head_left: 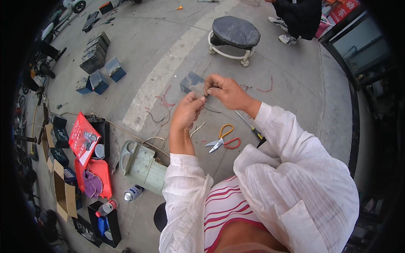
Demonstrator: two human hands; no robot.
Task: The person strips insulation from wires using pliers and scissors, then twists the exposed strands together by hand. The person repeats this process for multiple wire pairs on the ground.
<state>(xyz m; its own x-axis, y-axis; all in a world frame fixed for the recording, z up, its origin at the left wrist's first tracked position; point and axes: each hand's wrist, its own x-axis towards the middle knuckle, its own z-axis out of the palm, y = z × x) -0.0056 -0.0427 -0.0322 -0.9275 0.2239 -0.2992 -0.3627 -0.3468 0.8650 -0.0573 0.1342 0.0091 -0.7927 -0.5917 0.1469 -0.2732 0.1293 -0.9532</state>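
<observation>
Above the concrete, my left hand [190, 109] and my right hand [223, 90] meet fingertip to fingertip. Both are closed in a pinch on a thin dark wire [206, 96], mostly hidden by the fingers. Just beyond them stands a blue-grey battery block [190, 82], partly covered by my hands. Scissors [220, 142] with one orange and one red handle lie spread on the ground below my right hand. Beside them is a screwdriver [255, 131] with a yellow-and-black handle. Red wire scraps [165, 99] are scattered to the left of my left hand.
A round black stool [236, 32] on casters stands ahead, with a crouching person [297, 19] to its right. Several batteries [95, 52] sit at far left. Nearer are a pale green plastic housing [143, 166], a spray can [133, 193], a red tray [101, 175] and cardboard boxes [65, 192].
</observation>
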